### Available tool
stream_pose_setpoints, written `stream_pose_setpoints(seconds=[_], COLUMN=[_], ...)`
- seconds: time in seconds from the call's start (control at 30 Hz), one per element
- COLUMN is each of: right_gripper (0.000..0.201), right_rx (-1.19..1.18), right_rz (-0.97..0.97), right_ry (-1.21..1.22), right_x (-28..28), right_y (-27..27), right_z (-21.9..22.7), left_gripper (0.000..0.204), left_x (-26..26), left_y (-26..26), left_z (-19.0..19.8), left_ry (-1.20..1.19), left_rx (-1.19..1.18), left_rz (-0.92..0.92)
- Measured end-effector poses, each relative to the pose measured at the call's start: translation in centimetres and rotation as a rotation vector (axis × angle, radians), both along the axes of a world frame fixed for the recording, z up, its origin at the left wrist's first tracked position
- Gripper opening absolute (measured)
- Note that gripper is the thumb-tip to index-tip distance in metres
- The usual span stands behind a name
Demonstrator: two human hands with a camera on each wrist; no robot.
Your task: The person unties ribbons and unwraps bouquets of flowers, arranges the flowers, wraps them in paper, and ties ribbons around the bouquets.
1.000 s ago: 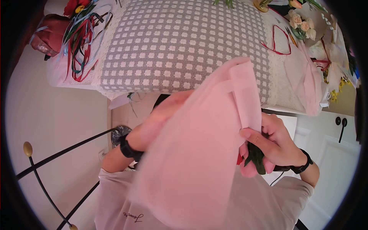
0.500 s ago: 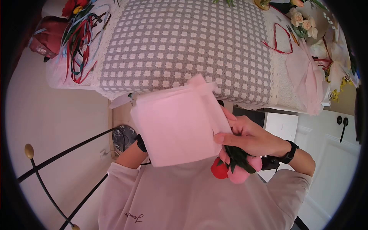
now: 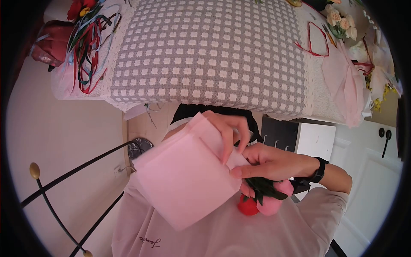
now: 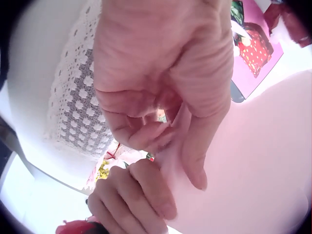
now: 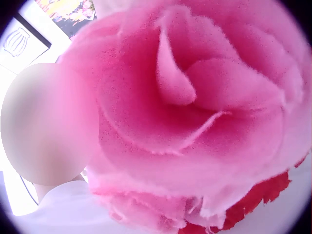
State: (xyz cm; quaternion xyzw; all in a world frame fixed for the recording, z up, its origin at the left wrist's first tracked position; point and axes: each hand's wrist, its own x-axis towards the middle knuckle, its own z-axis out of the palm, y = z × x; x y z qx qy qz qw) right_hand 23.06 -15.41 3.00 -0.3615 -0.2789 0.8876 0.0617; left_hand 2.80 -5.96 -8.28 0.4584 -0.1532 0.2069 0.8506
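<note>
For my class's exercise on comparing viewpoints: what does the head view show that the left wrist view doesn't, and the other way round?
Only the head view: the tangled ribbons, the black rod with its gold knob, and the lettering on the shirt.

Only the left wrist view: the palm side of the left hand and a magenta panel with a red polka-dotted print.

Both: the two hands, the right hand included, the pink paper and the checkered cloth.
</note>
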Motion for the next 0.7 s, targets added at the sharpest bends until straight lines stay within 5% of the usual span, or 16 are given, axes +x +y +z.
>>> stream_pose_setpoints(seconds=[0.27, 0.7], right_gripper=[0.03, 0.027], right_rx=[-0.009, -0.067], right_rz=[0.058, 0.187], right_ry=[0.089, 0.216], right_x=[0.0, 0.9], right_y=[-0.2, 0.2], right_z=[-1.0, -2.8], left_gripper=[0.032, 0.027], left_x=[-0.6, 0.5], left_y=[-0.7, -0.7], left_z=[1.8, 1.4], left_ry=[0.088, 0.054], left_rx=[-0.157, 0.03], left_rz=[-0.149, -0.087])
